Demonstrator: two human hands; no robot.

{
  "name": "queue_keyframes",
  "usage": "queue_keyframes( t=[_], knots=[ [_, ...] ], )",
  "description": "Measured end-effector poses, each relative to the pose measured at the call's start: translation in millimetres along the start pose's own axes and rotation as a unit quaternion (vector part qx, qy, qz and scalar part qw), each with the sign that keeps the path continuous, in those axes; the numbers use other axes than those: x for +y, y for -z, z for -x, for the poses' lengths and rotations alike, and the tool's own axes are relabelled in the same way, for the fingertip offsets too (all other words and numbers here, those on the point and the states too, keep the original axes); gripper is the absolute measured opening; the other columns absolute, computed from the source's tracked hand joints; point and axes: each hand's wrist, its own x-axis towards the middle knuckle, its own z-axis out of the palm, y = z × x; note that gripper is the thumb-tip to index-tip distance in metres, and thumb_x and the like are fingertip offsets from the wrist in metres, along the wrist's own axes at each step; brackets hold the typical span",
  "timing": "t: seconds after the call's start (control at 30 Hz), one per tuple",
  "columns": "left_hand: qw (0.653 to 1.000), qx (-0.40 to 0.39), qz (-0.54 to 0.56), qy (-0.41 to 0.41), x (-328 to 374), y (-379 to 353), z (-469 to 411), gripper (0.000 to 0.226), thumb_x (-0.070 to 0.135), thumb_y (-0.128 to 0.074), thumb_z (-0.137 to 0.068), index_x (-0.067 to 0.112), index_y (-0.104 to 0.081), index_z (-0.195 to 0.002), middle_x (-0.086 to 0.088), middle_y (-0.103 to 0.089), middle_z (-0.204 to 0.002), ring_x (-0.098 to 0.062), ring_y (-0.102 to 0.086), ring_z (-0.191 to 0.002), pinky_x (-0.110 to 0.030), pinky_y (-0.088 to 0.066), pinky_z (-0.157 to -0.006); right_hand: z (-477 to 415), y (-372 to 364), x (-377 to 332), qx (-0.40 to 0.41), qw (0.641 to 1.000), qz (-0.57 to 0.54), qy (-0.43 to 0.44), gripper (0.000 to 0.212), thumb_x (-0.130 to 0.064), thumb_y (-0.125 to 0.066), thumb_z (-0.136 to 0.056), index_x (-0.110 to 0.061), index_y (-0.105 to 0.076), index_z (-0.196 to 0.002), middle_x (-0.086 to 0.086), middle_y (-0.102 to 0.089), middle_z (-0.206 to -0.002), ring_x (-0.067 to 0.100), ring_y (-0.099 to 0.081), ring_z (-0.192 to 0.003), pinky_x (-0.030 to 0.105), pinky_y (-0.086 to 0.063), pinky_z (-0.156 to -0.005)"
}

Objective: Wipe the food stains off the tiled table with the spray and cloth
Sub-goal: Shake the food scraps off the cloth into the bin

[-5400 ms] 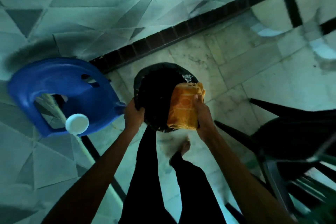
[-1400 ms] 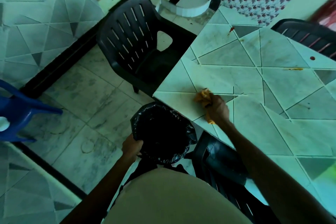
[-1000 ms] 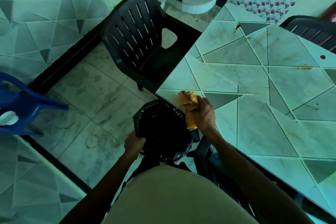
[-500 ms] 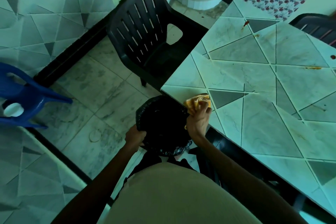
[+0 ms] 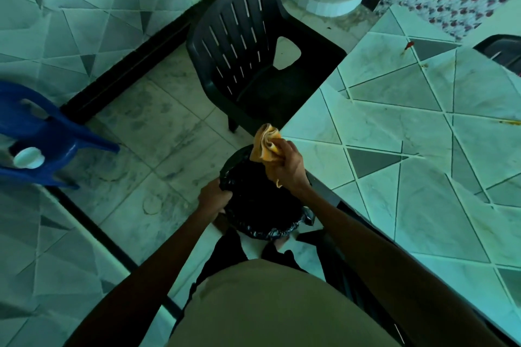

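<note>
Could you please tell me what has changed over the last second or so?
The right hand, gripping the orange cloth, swept it off the corner of the table and now holds it above the far rim of the black-lined bin. The left hand still grips the bin's rim. The red stain and yellow streak on the far tiles remain.

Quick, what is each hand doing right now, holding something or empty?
Left hand: closed on the rim of the black-lined bin.
Right hand: closed around the orange cloth, above the bin.
</note>
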Motion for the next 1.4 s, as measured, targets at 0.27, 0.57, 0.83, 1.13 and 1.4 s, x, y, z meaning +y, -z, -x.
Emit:
queue_keyframes(
  t=[0.27,0.57,0.83,1.13,1.4],
  knots=[
    [1.000,-0.011,-0.012,-0.014,-4,57,-41,0.060,0.012,-0.062,-0.082,0.013,-0.048,-0.141,-0.017,-0.057,-0.131,-0.036,-0.060,-0.111,-0.050,-0.058,-0.084,-2,-42,-16,-0.007,1.000,0.027,-0.002,0.055,-0.004,-0.046,-0.060,0.003,-0.070,-0.109,0.021,-0.066,-0.102,0.028,-0.061,-0.093,0.013,-0.043,-0.079],
    [0.992,0.019,0.123,0.015,-48,160,-103,0.064,0.021,-0.062,-0.068,0.017,-0.056,-0.131,-0.015,-0.061,-0.125,-0.034,-0.061,-0.111,-0.051,-0.055,-0.091,-56,-97,-98,-0.036,0.956,-0.207,-0.203,0.032,-0.003,-0.055,-0.094,-0.031,-0.063,-0.109,0.005,-0.068,-0.109,0.028,-0.065,-0.104,0.048,-0.054,-0.094],
    [0.952,0.105,0.289,0.008,-44,271,-140,0.055,0.002,-0.062,-0.086,0.016,-0.053,-0.138,-0.011,-0.062,-0.122,-0.034,-0.064,-0.100,-0.046,-0.060,-0.074,-147,-168,-164,-0.101,0.892,-0.325,-0.297,0.035,-0.012,-0.056,-0.096,-0.015,-0.055,-0.131,0.017,-0.065,-0.124,0.037,-0.063,-0.113,0.049,-0.055,-0.092],
    [0.907,0.169,0.386,0.019,-27,383,-229,0.055,0.005,-0.064,-0.088,0.016,-0.050,-0.140,-0.016,-0.064,-0.121,-0.036,-0.067,-0.100,-0.039,-0.062,-0.063,-291,-267,-253,-0.196,0.866,-0.340,-0.310,0.038,-0.019,-0.058,-0.094,-0.011,-0.056,-0.131,0.013,-0.071,-0.104,0.029,-0.068,-0.090,0.037,-0.056,-0.068],
    [0.887,0.219,0.400,0.070,-5,497,-320,0.053,0.012,-0.066,-0.086,0.018,-0.052,-0.137,-0.014,-0.064,-0.119,-0.030,-0.067,-0.097,-0.047,-0.061,-0.074,-442,-383,-324,-0.274,0.847,-0.326,-0.318,0.079,-0.055,-0.076,-0.078,-0.011,-0.052,-0.138,0.027,-0.060,-0.132,0.046,-0.060,-0.118,0.061,-0.048,-0.101]
  ],
)
